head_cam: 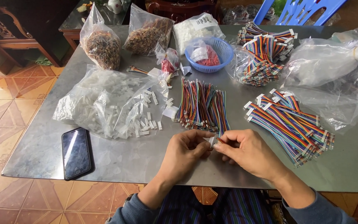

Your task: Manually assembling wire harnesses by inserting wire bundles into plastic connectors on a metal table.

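My left hand (184,152) pinches a small white plastic connector (211,141) at the near middle of the grey metal table (117,157). My right hand (245,151) meets it from the right, fingertips closed on a thin coloured wire (221,141) whose end touches the connector. Just beyond my hands lies a bundle of loose multicoloured wires (201,105). To the right sits a pile of rainbow ribbon cables with white connectors (289,122).
An open clear bag of white connectors (112,103) spills at left. A black phone (76,152) lies near the front-left edge. At the back are bags of brown parts (102,45), a blue basket (210,54), more ribbon cables (264,54) and clear bags (332,70).
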